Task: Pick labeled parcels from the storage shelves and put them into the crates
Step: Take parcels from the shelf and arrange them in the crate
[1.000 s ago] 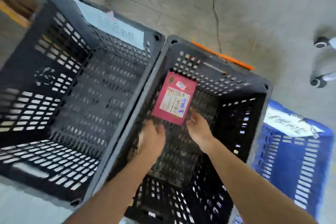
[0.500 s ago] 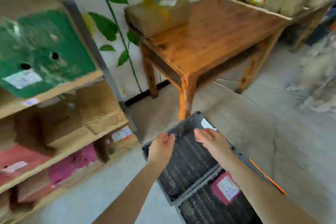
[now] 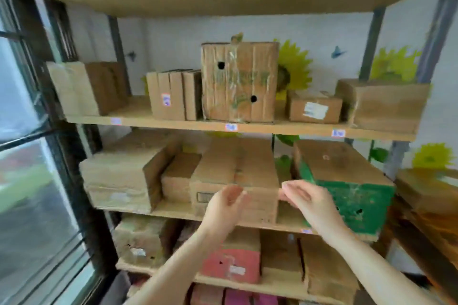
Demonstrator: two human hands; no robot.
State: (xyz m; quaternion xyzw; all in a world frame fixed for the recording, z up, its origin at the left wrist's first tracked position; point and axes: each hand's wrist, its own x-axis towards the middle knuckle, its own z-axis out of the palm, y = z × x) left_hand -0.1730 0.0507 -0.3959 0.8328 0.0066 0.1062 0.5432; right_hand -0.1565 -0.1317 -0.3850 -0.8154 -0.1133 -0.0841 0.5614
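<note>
Both hands have come up from above the black crates, and the view has swung with them to face the storage shelves [image 3: 272, 129]. At lower centre of the frame the left hand [image 3: 226, 208] hangs before the front face of a plain cardboard box [image 3: 235, 168] on the middle shelf, its fingers [image 3: 235, 193] loosely curved and holding nothing. The right hand [image 3: 312, 202] is level with it at the box's right front corner, fingers relaxed and slightly spread. Blur hides whether their tips touch the cardboard.

A green-fronted box [image 3: 352, 195] sits just right of this box, close behind the right hand. A smaller carton [image 3: 178, 176] is wedged against its left side, and beyond that lies a wide flat box [image 3: 119, 178].

On the shelf above, centre frame, a tall box with two round holes [image 3: 239, 82] stands upright. A small labelled parcel [image 3: 314, 109] sits just right of it, and narrow upright cartons [image 3: 171, 95] stand to its left. Below the hands a red parcel [image 3: 230, 265] with a white label sits on the lower shelf.

A dark-framed window [image 3: 27, 156] fills the left edge, and sunflower decals [image 3: 296, 67] show on the wall behind.
</note>
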